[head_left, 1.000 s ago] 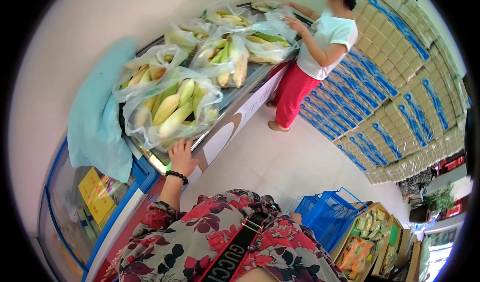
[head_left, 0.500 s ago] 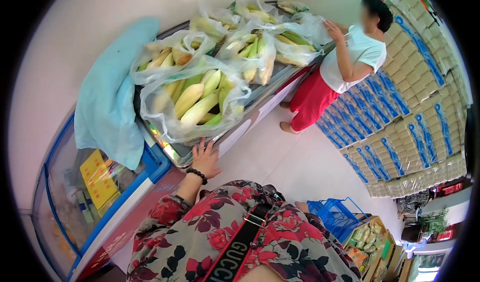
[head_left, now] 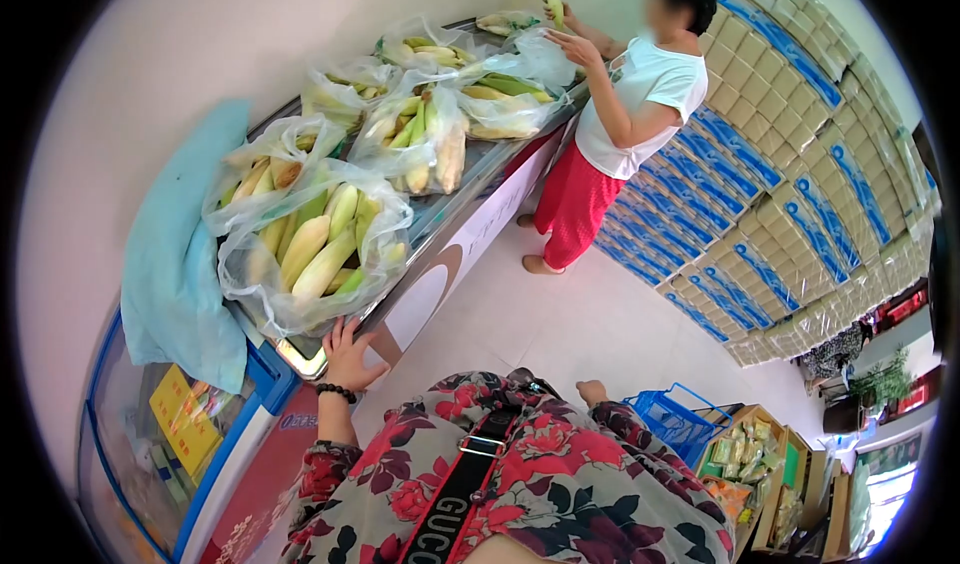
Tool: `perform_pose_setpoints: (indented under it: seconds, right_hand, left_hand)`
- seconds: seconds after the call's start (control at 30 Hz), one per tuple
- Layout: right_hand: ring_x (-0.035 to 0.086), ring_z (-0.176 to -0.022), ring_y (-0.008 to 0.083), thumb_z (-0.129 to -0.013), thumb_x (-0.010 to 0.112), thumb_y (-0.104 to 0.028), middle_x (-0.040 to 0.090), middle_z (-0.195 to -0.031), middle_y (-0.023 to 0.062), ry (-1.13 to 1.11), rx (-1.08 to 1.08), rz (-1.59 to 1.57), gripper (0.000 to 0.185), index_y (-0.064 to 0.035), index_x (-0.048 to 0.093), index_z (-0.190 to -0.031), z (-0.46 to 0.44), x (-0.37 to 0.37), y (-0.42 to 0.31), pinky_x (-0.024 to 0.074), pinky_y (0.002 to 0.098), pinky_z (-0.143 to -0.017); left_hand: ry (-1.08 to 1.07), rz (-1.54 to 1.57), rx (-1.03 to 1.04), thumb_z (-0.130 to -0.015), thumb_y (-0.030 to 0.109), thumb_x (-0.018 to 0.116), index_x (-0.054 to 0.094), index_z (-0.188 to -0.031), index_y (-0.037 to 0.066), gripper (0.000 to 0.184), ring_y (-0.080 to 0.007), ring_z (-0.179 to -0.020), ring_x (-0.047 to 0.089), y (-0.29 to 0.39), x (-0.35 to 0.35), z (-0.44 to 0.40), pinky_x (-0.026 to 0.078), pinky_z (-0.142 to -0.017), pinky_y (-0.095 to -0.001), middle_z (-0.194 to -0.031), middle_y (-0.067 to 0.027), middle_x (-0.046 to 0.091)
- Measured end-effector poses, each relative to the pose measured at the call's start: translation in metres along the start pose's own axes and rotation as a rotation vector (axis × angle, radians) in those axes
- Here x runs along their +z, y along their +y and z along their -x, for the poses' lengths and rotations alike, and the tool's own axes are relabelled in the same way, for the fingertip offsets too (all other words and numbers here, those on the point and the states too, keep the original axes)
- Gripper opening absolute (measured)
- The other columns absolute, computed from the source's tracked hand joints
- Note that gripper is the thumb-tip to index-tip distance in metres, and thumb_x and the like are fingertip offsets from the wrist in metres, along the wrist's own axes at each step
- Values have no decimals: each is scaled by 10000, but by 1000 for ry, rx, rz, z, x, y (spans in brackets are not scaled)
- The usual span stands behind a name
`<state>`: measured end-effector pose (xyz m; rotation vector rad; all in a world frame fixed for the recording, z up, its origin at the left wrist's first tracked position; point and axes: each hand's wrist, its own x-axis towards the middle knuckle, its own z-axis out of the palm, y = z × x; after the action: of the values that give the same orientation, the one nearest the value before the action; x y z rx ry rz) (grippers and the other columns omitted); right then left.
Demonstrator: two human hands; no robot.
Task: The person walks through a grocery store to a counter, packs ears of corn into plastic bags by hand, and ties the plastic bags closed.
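My left hand point(head_left: 348, 357), with a dark bead bracelet at the wrist, rests its spread fingers on the near edge of a display freezer point(head_left: 420, 264). It holds nothing. Just beyond the fingertips sits an open clear plastic bag point(head_left: 235, 279) filled with ears of corn point(head_left: 325, 264) in pale green husks. More bagged corn point(head_left: 410, 134) lies farther along the freezer top. My right hand point(head_left: 592, 392) hangs low at my side, its fingers curled closed, and I see nothing in it. A blue shopping basket point(head_left: 675, 419) is near that hand.
Another person point(head_left: 655, 89) stands at the freezer's far end, an ear of corn point(head_left: 553, 4) in one hand. A light-blue cloth point(head_left: 185, 254) drapes over the left side. Stacked packs point(head_left: 780, 164) line the right wall. Wooden crates point(head_left: 750, 464) hold packaged goods at the lower right.
The view has shifted, so the freezer and corn appear farther left and lower. My right hand shows more fully. The other person's raised ear of corn has come into sight.
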<state>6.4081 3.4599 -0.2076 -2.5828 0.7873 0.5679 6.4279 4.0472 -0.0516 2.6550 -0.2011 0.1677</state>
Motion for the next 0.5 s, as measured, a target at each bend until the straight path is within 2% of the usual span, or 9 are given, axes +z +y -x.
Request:
perform_pose_setpoints:
  seconds: [0.2, 0.27, 0.37, 0.5]
  right_hand:
    - [575, -1003, 413, -752, 516, -373, 598, -1040, 288, -15, 65, 42, 489, 54, 644, -953, -5, 14, 37, 443, 436, -892]
    - [565, -949, 427, -778, 461, -392, 607, -968, 280, 25, 77, 72, 442, -7, 653, -880, -3, 24, 41, 446, 461, -843]
    - [574, -1011, 412, -752, 513, -366, 601, -1041, 281, -45, 37, 64, 485, 46, 644, -972, -6, 33, 49, 445, 431, -893]
    - [569, -1020, 411, -750, 515, -360, 598, -1046, 284, -40, 89, -6, 482, 48, 644, -972, 27, 21, 31, 443, 430, -896]
  left_hand:
    - [-3, -7, 4, -567, 402, 750, 617, -1068, 161, 571, -366, -1325, 211, 2, 0, -5, 158, -1043, -524, -1366, -148, 359]
    - [-15, 12, -2, -566, 396, 749, 614, -1063, 159, 567, -373, -1327, 204, 2, -2, -5, 154, -1045, -526, -1368, -153, 351]
    - [-13, 17, 8, -566, 390, 751, 609, -1060, 152, 566, -382, -1327, 201, 6, -4, -5, 147, -1044, -536, -1371, -160, 341]
    - [-27, 18, 16, -569, 386, 753, 608, -1055, 147, 561, -392, -1323, 201, 7, -8, -4, 142, -1043, -544, -1371, -170, 335]
